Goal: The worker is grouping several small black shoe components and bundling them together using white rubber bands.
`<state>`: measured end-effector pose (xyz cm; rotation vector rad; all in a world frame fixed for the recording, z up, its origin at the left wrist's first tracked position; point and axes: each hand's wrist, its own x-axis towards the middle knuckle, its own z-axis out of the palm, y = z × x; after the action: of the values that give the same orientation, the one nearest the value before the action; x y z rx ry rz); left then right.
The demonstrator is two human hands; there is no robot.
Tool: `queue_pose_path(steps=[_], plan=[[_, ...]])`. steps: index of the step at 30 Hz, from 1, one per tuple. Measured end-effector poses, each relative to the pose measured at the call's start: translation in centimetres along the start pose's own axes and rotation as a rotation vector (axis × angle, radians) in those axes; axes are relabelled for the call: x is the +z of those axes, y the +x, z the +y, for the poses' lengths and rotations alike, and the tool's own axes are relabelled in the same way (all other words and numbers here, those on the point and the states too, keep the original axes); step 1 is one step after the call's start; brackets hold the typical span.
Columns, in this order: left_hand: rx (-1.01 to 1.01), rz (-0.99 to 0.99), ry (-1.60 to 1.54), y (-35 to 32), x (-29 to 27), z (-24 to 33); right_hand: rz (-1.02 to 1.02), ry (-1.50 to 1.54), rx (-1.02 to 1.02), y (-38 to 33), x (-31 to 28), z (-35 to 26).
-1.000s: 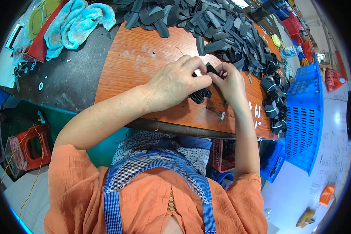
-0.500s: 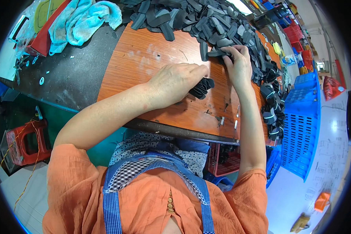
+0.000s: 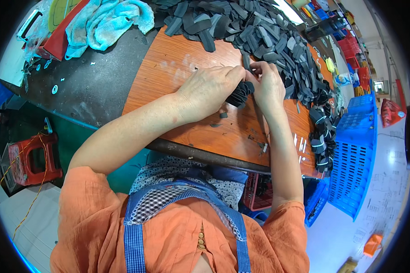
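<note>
My left hand (image 3: 212,88) is closed around a stack of flat black strips (image 3: 239,95), whose edges fan out below the fingers. Against it, my right hand (image 3: 268,85) bends its fingers in a pinch, the fingertips meeting those of the left. One dark strip (image 3: 246,60) sticks up between the two hands, apparently in the right fingers, though its lower end is hidden. Just beyond lies a large heap of loose dark grey and black strips (image 3: 259,34), spread over the far part of the wooden board (image 3: 168,63).
Tied bundles of black strips (image 3: 321,143) line the board's right edge. A blue perforated crate (image 3: 351,168) stands beside them. At the far left, a light blue towel (image 3: 107,25) lies near a red container (image 3: 54,48). A red stool (image 3: 34,159) stands below on the left.
My right hand has moved left from the heap's edge to meet my left hand at the stack. Small scraps now show on the board below the stack. The view has shifted slightly.
</note>
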<state>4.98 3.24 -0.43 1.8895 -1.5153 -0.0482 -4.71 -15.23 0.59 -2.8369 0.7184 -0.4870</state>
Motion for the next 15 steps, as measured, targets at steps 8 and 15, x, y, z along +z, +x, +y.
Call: queue_pose_path(steps=[8,15], plan=[[0.143,0.221,0.185,-0.2,-0.3,-1.2,-0.287,0.373,-0.131,-1.9,-1.7,-3.2],[-0.022,-0.043,0.027,0.3,-0.4,-0.4,0.192,-0.135,-0.224,4.2,-2.0,4.5]])
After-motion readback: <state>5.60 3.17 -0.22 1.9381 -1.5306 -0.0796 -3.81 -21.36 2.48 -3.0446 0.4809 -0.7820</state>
